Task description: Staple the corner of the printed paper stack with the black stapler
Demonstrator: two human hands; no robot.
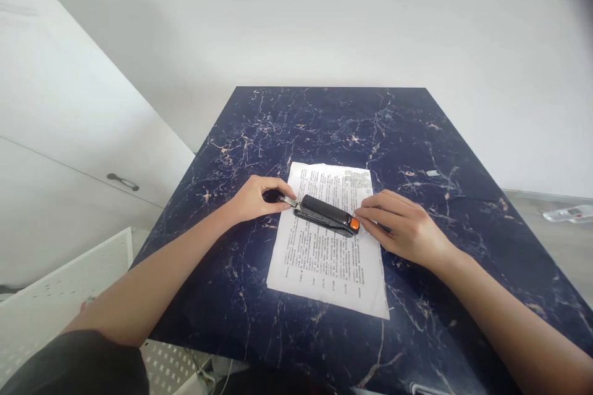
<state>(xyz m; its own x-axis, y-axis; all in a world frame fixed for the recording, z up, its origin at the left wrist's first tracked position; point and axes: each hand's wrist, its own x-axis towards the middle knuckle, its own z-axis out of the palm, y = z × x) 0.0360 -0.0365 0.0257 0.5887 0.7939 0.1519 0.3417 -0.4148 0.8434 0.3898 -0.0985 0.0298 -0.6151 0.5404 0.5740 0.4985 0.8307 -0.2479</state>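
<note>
A black stapler [327, 213] with an orange button [354, 223] at its right end lies across printed sheets of paper [324, 284]. From its left end sticks out a metal piece [290, 201], pinched between the thumb and fingers of my left hand [259, 199]. My right hand [401, 222] has its fingertips closed at the orange end of the stapler, over the right side of the paper. The tips of those fingers partly cover that end.
The dark blue marbled table [324, 129] stands against a white wall. A small pale piece [432, 173] lies on its right side. On the left are a white cabinet with a handle [123, 182] and a white perforated rack [92, 278]. A clear plastic item [567, 215] lies beyond the right edge.
</note>
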